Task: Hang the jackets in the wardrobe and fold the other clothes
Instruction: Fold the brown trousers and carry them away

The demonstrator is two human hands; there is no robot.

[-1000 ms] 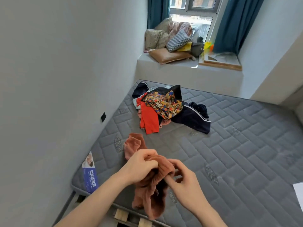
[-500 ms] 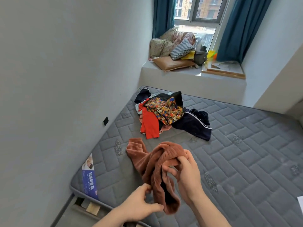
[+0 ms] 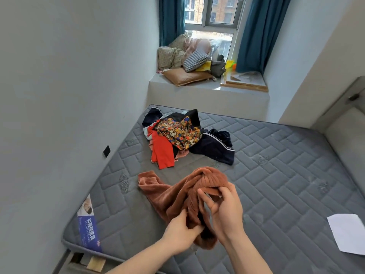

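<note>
A rust-brown fleece garment (image 3: 173, 196) hangs bunched between my two hands above the grey mattress (image 3: 276, 175), one sleeve trailing left onto it. My right hand (image 3: 223, 210) grips the upper folds, fingers curled into the fabric. My left hand (image 3: 181, 232) holds the lower part from below. Farther back on the mattress lies a pile of clothes (image 3: 177, 135): a red piece, a colourful patterned one, and a dark navy jacket (image 3: 213, 149) with white stripes. No wardrobe is in view.
A grey wall runs along the left. A window ledge (image 3: 197, 89) at the back holds cushions, a bag and a framed board. A white sheet of paper (image 3: 347, 232) lies at the mattress's right edge. Wooden slats (image 3: 94, 264) show under the near corner.
My left hand let go of the top of the garment, dropped lower and now holds its bottom part. My right hand has lifted the fabric up. The camera tilted upward.
</note>
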